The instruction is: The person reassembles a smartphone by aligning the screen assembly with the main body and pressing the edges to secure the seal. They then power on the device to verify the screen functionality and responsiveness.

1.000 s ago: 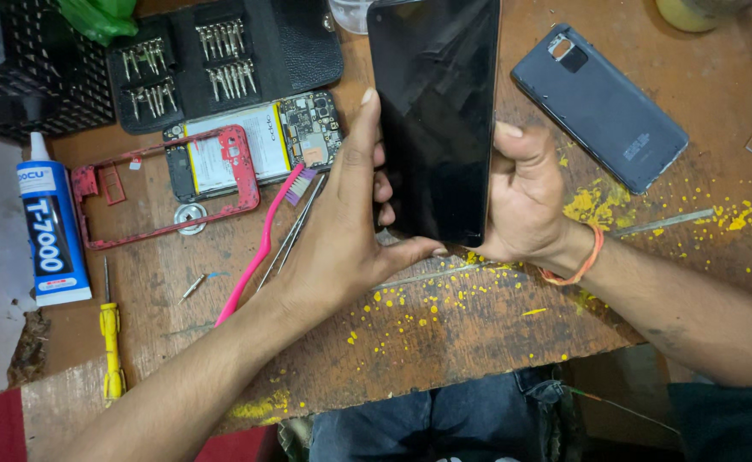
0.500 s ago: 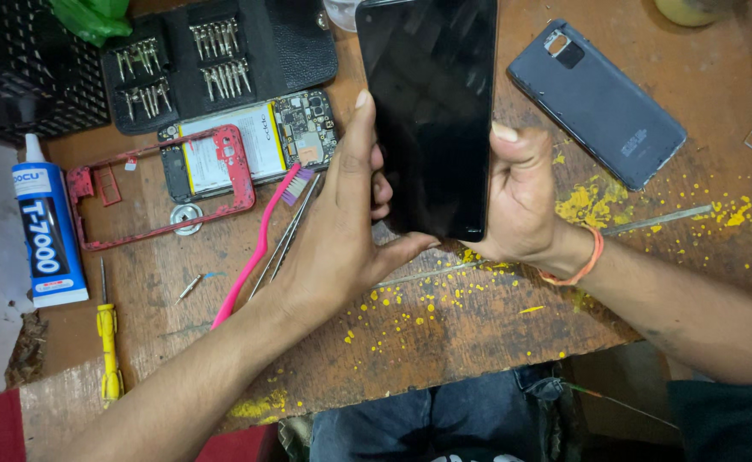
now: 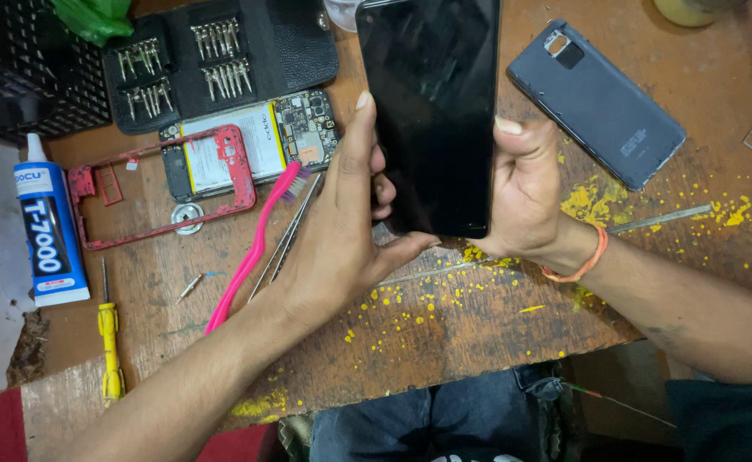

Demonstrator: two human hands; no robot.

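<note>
Both hands hold a black phone screen panel (image 3: pixel 432 103) upright over the wooden table (image 3: pixel 444 342), its glass side toward me. My left hand (image 3: pixel 342 231) grips its left edge and lower corner, thumb under the bottom. My right hand (image 3: pixel 526 192) clasps the right edge, thumb on the front rim. An orange band circles my right wrist. An opened phone body (image 3: pixel 252 145) with its battery and circuit board exposed lies left of the panel. A red phone frame (image 3: pixel 162 184) overlaps it.
A grey back cover (image 3: pixel 598 103) lies at the right. A black case of screwdriver bits (image 3: pixel 196 56) sits at the back, a black crate (image 3: pixel 25 73) far left. A glue tube (image 3: pixel 47 227), yellow screwdriver (image 3: pixel 109 342), pink toothbrush (image 3: pixel 252 252) and tweezers (image 3: pixel 290 235) lie at the left.
The screen panel and both hands have stayed nearly still; the view has shifted slightly, with the panel sitting a little higher and more to the left in the picture.
</note>
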